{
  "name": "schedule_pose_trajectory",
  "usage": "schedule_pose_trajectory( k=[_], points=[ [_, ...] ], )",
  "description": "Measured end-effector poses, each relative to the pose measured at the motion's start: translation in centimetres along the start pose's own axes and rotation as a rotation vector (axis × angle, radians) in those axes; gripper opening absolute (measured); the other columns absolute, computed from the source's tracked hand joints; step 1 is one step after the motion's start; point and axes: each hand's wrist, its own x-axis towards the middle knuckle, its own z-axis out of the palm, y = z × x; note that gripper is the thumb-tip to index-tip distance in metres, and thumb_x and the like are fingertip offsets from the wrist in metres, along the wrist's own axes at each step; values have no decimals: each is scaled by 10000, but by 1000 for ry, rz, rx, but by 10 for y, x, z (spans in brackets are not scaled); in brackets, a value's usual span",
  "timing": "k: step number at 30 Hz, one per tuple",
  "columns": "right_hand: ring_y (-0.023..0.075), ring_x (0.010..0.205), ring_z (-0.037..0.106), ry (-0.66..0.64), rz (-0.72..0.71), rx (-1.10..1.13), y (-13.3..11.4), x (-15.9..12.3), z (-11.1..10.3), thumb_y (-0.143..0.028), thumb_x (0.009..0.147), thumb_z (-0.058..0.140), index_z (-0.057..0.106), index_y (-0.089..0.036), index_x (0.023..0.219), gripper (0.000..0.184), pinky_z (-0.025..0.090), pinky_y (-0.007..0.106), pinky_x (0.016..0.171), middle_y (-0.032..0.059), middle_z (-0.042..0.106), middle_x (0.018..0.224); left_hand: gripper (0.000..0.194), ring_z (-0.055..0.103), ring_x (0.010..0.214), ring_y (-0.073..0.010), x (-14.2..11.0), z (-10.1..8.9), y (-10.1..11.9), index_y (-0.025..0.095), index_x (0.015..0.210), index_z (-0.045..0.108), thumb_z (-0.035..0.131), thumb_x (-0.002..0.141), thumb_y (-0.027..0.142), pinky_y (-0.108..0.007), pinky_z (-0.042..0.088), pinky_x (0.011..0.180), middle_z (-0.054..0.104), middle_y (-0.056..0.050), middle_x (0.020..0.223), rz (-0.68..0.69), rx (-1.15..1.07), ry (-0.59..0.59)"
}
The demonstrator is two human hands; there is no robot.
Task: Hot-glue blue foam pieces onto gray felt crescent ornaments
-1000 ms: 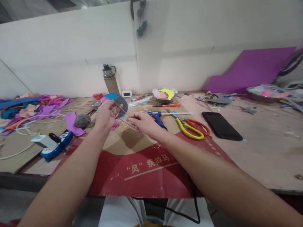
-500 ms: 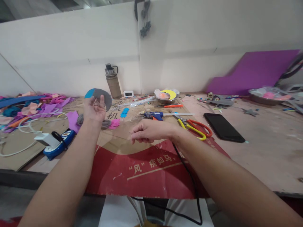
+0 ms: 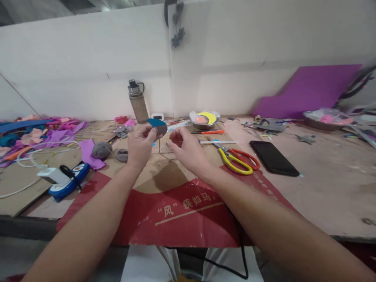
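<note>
A rounded felt piece [image 3: 158, 124], blue on one part and grey on the other, is pinched between the thumb and fingers of my left hand [image 3: 141, 144]. From it a thin grey yarn strand [image 3: 159, 146] hangs down and runs right, below my other hand. Just right of the felt, apart from it, my right hand [image 3: 189, 149] has its fingers curled toward the thumb; what they hold, if anything, is hidden. Left of my left hand lie a grey yarn ball [image 3: 102, 150] and a smaller grey yarn bundle [image 3: 122, 155].
Scissors [image 3: 236, 159] with red and yellow handles and a black phone [image 3: 274, 158] lie to the right. A bottle [image 3: 138, 102] stands at the back beside a metal bowl [image 3: 205, 123]. Left are a blue power strip [image 3: 69, 187], white cables and felt scraps [image 3: 60, 135].
My left hand has turned over and come right with the felt piece, in front of me. My right hand has risen and turned upward near it. The yarn ball has come into view.
</note>
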Motion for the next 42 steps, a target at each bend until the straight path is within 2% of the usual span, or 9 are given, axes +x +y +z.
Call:
schedule_pose_trajectory(
  k=[3,5,7,10,14,16,20,30,42],
  points=[
    [158,918,576,3,68,226,-1,-4,10,-296,761,643,450,-221,907,253,457,334,858,22,600,946,94,622,759,-143,-7,2,5,193,758,700,615,790,215,-263,523,805,656,5,753,118,225,-20],
    [149,882,597,-36,146,363,-2,-5,13,-300,751,654,428,-223,947,309,471,332,842,6,607,899,112,613,746,-141,-8,2,8,205,773,716,608,790,185,-250,499,799,665,11,745,157,312,-5],
    [134,768,600,-84,206,448,-3,-5,13,-315,762,650,424,-223,963,316,487,316,769,-31,582,791,117,602,714,-138,-8,1,9,209,770,717,607,790,177,-247,492,776,664,14,736,158,330,1],
    [93,601,511,-102,205,500,-5,-4,10,-338,795,613,469,-220,896,212,476,271,624,-63,495,707,88,602,715,-138,-8,3,7,200,740,694,620,785,189,-251,510,762,648,10,733,86,231,-12],
    [77,517,376,-51,217,435,-3,-2,5,-338,849,534,526,-208,780,147,349,231,487,-63,399,633,101,604,682,-131,-7,10,5,185,690,624,660,771,232,-298,565,767,595,17,689,-142,-151,-53],
    [84,528,353,-34,238,375,-1,-2,3,-333,861,518,549,-208,777,154,321,232,498,-61,368,608,100,599,645,-119,-7,12,6,183,705,602,693,741,205,-333,582,794,564,32,653,-239,-277,-39],
    [100,599,378,-10,235,270,5,1,1,-322,846,522,574,-202,760,157,344,240,560,-39,435,653,152,581,596,-93,-7,14,13,168,704,572,712,679,111,-360,597,821,548,46,632,-356,-386,-1],
    [114,580,402,9,224,233,11,5,0,-354,822,526,564,-205,700,196,342,257,564,-38,449,605,166,644,654,-118,-8,12,18,167,681,572,731,649,131,-372,603,837,591,32,629,-408,-412,-46],
    [118,566,428,33,249,231,17,8,0,-341,792,554,573,-207,678,177,362,259,566,-42,456,573,176,658,677,-115,-6,10,15,152,666,600,763,600,143,-303,604,769,636,9,679,-403,-397,-25]
  ],
)
